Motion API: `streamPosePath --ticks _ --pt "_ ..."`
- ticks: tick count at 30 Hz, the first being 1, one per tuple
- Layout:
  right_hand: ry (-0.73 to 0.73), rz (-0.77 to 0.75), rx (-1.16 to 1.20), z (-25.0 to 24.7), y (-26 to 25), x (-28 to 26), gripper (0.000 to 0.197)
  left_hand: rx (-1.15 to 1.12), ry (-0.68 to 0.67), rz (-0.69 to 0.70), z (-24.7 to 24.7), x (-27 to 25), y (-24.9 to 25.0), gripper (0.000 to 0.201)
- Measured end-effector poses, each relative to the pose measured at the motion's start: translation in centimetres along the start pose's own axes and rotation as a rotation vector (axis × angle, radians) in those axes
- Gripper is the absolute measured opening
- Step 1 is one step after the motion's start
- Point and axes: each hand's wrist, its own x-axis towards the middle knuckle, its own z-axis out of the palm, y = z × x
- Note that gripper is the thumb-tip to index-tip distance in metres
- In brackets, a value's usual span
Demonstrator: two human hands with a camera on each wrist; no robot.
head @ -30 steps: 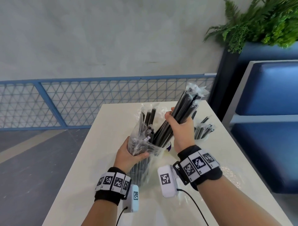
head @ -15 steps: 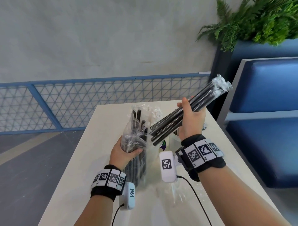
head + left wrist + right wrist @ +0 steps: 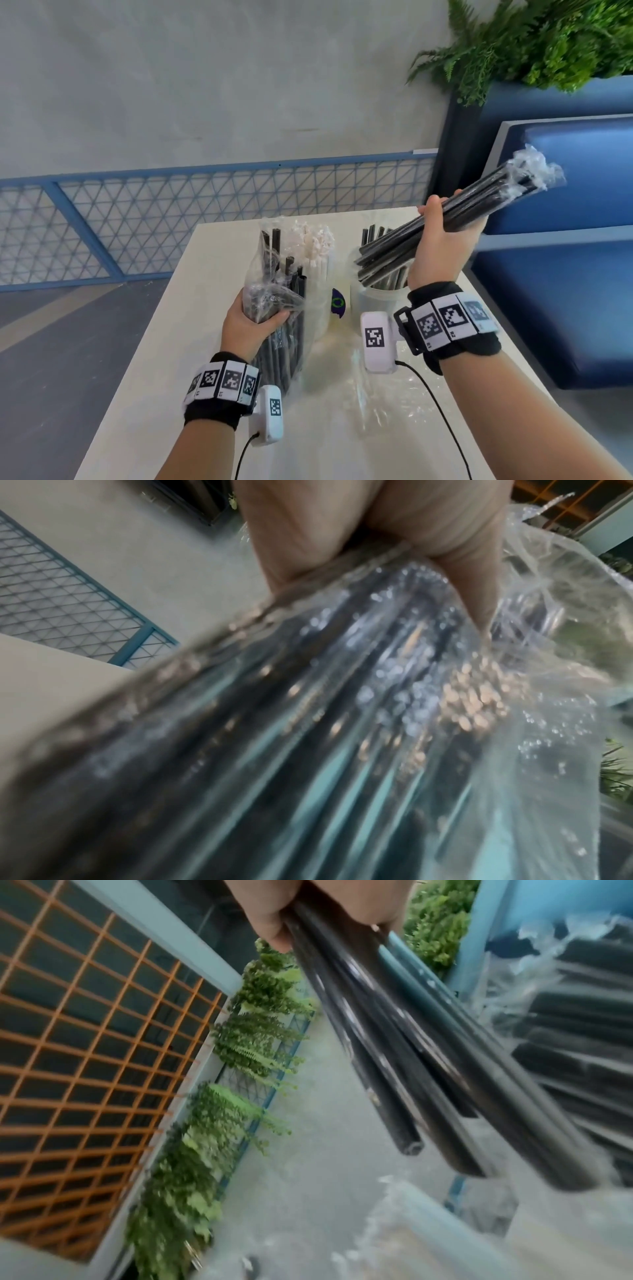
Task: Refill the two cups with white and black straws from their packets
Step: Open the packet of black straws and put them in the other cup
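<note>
My left hand (image 3: 253, 318) grips a clear packet (image 3: 284, 349) of black straws that stands upright on the white table (image 3: 342, 445). In the left wrist view its fingers (image 3: 342, 520) curl round the crinkled packet (image 3: 308, 723). My right hand (image 3: 442, 246) holds a bundle of black straws (image 3: 479, 202), tilted, top end up and right. The bundle's lower ends hang just over the right cup (image 3: 373, 301), which holds black straws. The left cup (image 3: 322, 308), partly hidden behind the packet, holds white straws (image 3: 315, 246). The right wrist view shows the right hand (image 3: 325, 901) round the black straws (image 3: 411, 1056).
Crumpled clear plastic film (image 3: 387, 404) lies on the table near me. A blue bench (image 3: 565, 274) stands close on the right, with a planter of ferns (image 3: 548, 44) behind it. A blue mesh fence (image 3: 137, 222) runs past the table's far edge.
My right hand has drawn the bundle of black straws out of the packet and swung it right, over the right cup. My left hand has kept its hold on the packet.
</note>
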Motion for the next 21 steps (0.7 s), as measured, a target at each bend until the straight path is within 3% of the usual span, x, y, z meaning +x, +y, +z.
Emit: streamPosePath --ticks 3,8,11,15,21 --pt "-0.094 -0.099 -0.156 -0.3 1.4 -0.2 0.042 -0.015 -0.024 0.022 0.3 -0.3 0.5 0.052" --pt "-0.327 -0.051 -0.4 -0.9 4.9 -1.0 0.036 0.005 -0.086 0.066 1.1 -0.6 0.8 0.046" --pt "-0.309 -0.034 -0.45 -1.4 6.1 -0.3 0.05 0.018 -0.094 0.067 1.2 -0.7 0.7 0.044" --pt "-0.29 -0.236 -0.445 -1.2 5.7 0.5 0.066 -0.003 -0.088 0.05 1.1 -0.7 0.3 0.047" --pt "-0.532 -0.447 -0.896 -1.5 8.3 0.9 0.023 -0.011 -0.101 0.06 1.3 -0.7 0.1 0.047"
